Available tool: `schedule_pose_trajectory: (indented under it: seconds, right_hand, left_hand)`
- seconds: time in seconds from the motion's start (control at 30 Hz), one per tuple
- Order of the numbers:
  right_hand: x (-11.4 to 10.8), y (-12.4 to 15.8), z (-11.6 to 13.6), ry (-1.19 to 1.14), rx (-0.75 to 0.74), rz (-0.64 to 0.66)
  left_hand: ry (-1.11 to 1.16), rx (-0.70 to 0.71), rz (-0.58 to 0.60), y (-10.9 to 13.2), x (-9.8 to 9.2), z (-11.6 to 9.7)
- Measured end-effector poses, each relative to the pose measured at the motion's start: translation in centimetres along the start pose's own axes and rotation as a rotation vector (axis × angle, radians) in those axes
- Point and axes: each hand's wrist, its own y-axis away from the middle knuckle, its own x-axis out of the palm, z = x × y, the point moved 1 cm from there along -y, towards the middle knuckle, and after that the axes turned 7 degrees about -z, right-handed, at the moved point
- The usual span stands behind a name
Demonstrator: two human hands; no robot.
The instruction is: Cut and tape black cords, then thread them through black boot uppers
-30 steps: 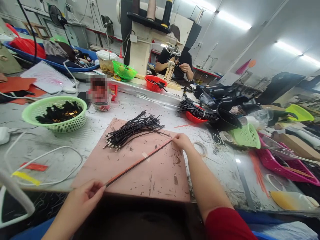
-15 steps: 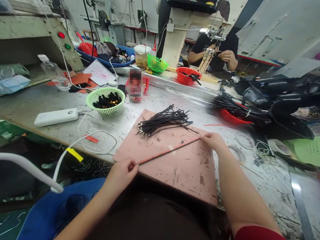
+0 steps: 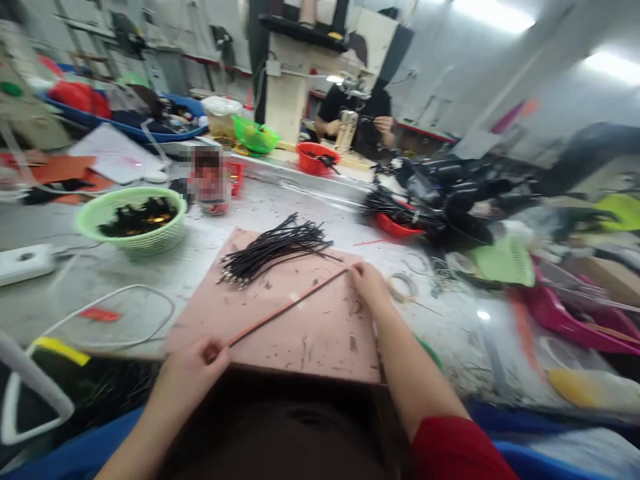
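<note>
My left hand (image 3: 193, 370) pinches the near end of a thin red-and-black strip (image 3: 277, 312) at the front edge of a pink board (image 3: 325, 343). The strip's far end is gripped between the fingertips of my right hand (image 3: 369, 283). Between both hands it runs straight and slanting over the board. A small pale patch (image 3: 297, 300) lies on the board beside the strip. Just beyond, a pile of black cords (image 3: 275, 250) with pale tips at the left rests on the board's far part.
A green basket (image 3: 135, 243) of black pieces stands left, near a jar with a blurred label (image 3: 215, 203). Right of the board lie a tape roll (image 3: 403, 287) and a red bowl (image 3: 395, 227) under black cords. Across the table a co-worker's hand (image 3: 384, 125) is beside a machine.
The camera view has swung to the right, so the table's contents appear farther left. Both hands still hold the strip stretched over the board.
</note>
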Motion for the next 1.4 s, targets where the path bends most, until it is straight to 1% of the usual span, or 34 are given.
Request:
schedule_pose_trajectory:
  seconds: [0.03,0.1,0.17,0.23,0.3,0.33,0.37,0.43,0.5,0.6,0.63,0.7,0.73,0.8,0.9,0.97,1.07,1.13,1.23,1.3,1.33,1.4]
  right_hand:
    - [-0.2,0.3,-0.5,-0.009,-0.007,-0.042]
    - [-0.9,0.6,-2.1,-0.014,0.015,-0.130]
    - [-1.9,0.7,-4.2,-0.020,0.080,-0.203]
    - [-3.1,0.7,-6.1,-0.056,0.141,-0.243]
    - [-4.0,0.6,-7.1,-0.132,0.156,-0.271]
    - [-4.4,0.8,-7.2,-0.184,0.145,-0.293]
    - [-4.7,1.2,-6.9,-0.243,0.125,-0.323]
    - [-4.9,2.8,-5.5,-0.382,0.074,-0.388]
    - [-4.6,5.5,-3.5,-0.522,0.025,-0.423]
    - [-3.1,10.3,-0.4,-0.782,-0.042,-0.398]
    - [-2.5,11.7,0.4,-0.993,-0.073,-0.386]
    - [-1.5,13.9,1.5,-1.293,-0.112,-0.360]
    - [-1.0,14.6,1.7,-1.394,-0.114,-0.343]
    - [-0.4,15.3,1.8,-1.464,-0.111,-0.303]
    - [-0.4,15.6,1.5,-1.459,-0.177,-0.224]
    - [-0.6,15.7,1.5,-1.392,-0.239,-0.189]
    - [-1.2,15.7,1.5,-1.232,-0.317,-0.216]
    - [-1.6,15.5,1.4,-1.099,-0.360,-0.225]
    - [-2.5,15.1,1.0,-0.833,-0.390,-0.168]
    - [-3.2,15.1,0.8,-0.720,-0.403,-0.130]
    - [-3.5,15.2,0.8,-0.710,-0.410,-0.118]
    - [-4.2,15.7,1.0,-0.771,-0.386,-0.122]
  left_hand:
    - [0.110,-0.022,-0.041,-0.1,0.1,0.1]
    - [0.378,-0.142,-0.046,-0.4,0.3,0.0]
    - [0.600,-0.283,0.026,-0.4,0.5,-0.8]
    - [0.746,-0.390,0.120,-0.2,0.8,-2.3]
    - [0.857,-0.474,0.179,0.0,1.4,-4.2]
    - [0.910,-0.511,0.191,0.2,1.8,-5.2]
    - [0.964,-0.536,0.195,0.3,2.3,-6.2]
    - [1.061,-0.545,0.199,0.7,3.5,-8.0]
    - [1.147,-0.523,0.219,1.3,4.8,-9.7]
    - [1.249,-0.526,0.318,2.4,6.3,-11.6]
    - [1.279,-0.534,0.365,2.9,6.6,-12.1]
    - [1.320,-0.551,0.449,3.7,7.0,-12.6]
    - [1.331,-0.552,0.482,4.1,7.1,-12.7]
    - [1.332,-0.552,0.505,4.8,7.1,-12.7]
    - [1.313,-0.565,0.496,5.4,6.8,-12.4]
    - [1.304,-0.561,0.506,5.7,6.6,-12.3]
    - [1.316,-0.545,0.526,5.9,6.3,-12.3]
    - [1.318,-0.554,0.504,6.0,6.1,-12.4]
    - [1.300,-0.551,0.467,6.2,5.9,-12.4]
    - [1.286,-0.532,0.453,6.4,5.9,-12.4]
    - [1.276,-0.521,0.446,6.4,5.8,-12.4]
    - [1.249,-0.482,0.434,6.4,5.7,-12.5]
